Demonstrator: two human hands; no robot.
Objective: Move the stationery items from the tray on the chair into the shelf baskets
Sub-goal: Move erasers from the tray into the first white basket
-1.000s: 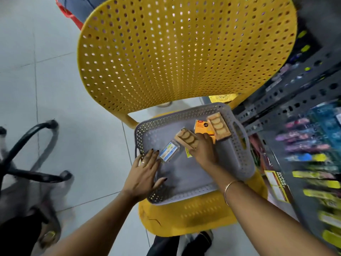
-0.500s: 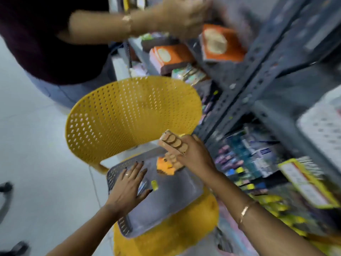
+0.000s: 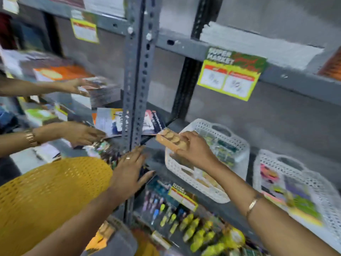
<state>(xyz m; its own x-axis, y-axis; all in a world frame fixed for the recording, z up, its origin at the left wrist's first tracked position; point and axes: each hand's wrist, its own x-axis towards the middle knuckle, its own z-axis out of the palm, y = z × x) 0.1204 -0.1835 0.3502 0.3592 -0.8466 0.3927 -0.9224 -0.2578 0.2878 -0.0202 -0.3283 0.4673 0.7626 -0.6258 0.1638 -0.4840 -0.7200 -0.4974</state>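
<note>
Head view: right hand (image 3: 193, 152) grips tan packet (image 3: 170, 140) over white basket (image 3: 238, 143).

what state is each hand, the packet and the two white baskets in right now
right hand: shut on tan packet, above the near basket
tan packet: held, tilted, not yet in a basket
left hand: open, empty, fingers spread
near white basket: holds items
far white basket: holds items

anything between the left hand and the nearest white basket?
Head view: only bare grey shelf lies between the left hand and the white basket.
</note>
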